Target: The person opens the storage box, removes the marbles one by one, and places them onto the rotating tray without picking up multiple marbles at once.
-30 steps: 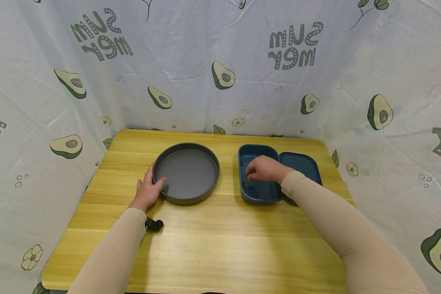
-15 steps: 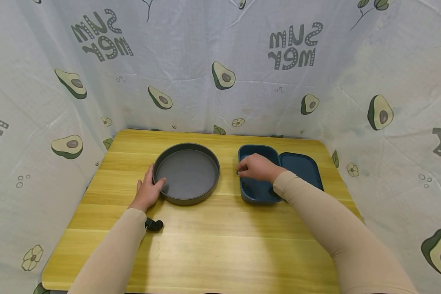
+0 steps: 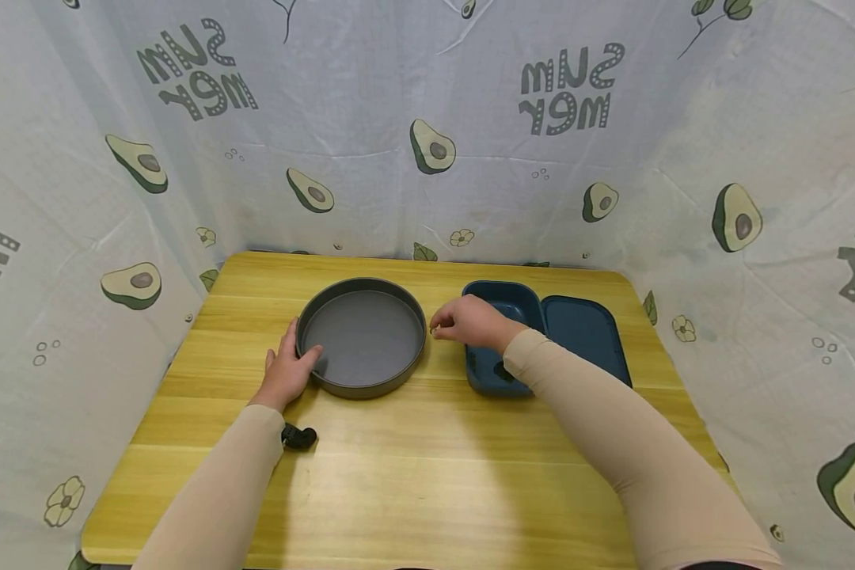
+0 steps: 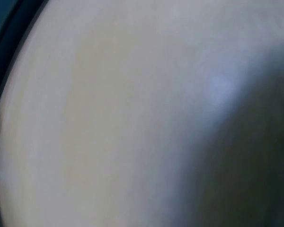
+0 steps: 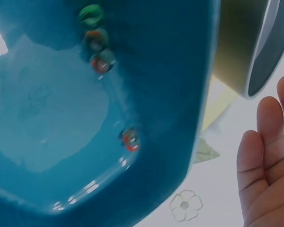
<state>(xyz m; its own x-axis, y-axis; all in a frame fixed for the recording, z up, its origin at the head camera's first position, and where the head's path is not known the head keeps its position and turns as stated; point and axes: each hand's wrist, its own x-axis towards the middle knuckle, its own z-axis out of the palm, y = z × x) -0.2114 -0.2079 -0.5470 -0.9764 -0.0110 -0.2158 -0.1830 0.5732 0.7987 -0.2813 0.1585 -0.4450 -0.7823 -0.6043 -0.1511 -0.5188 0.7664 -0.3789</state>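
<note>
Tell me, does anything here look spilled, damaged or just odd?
The "summer" lettering on the hanging cloth reads backwards, as if its reverse side faces us. Nothing looks spilled or damaged: the marbles in the right wrist view lie inside the blue rectangular container.

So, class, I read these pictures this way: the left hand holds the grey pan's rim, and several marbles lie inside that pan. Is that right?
Not quite: the marbles lie inside the blue container, as the right wrist view shows. The left hand does hold the grey pan's rim.
</note>
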